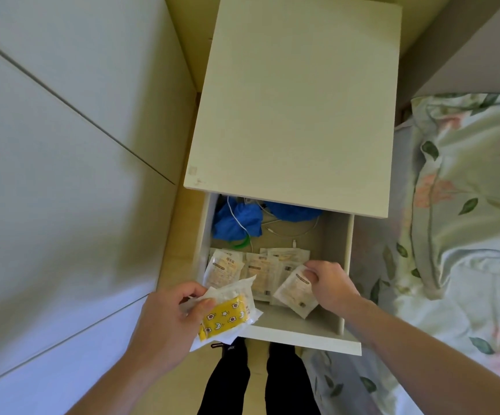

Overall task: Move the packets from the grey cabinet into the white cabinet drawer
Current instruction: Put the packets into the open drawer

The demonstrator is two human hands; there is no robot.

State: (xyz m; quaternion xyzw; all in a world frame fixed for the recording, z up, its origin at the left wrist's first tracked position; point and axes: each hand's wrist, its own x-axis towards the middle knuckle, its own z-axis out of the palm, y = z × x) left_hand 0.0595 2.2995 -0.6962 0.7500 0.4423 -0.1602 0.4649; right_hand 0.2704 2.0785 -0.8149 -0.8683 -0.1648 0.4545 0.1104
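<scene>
left hand [165, 319] gripped yellow packet [226, 316] over drawer [302, 339] edge | right hand [331, 284] pinched white packet [295, 290] inside drawer | more packets [242, 269] lay there

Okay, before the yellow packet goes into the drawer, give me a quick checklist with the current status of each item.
1. White cabinet drawer pulled open: ok.
2. Left hand has a grip on the yellow packet, thumb on top: ok.
3. Right hand out of the way: not ok, it pinches a white packet inside the drawer.
4. Free floor in the drawer for the yellow packet: ok, a bare strip shows along the front, below the white packets.
5. Blue bag and white cable clear of the drop spot: ok, both lie at the back.
6. More packets left in the grey cabinet: cannot tell, it is out of view.
</scene>
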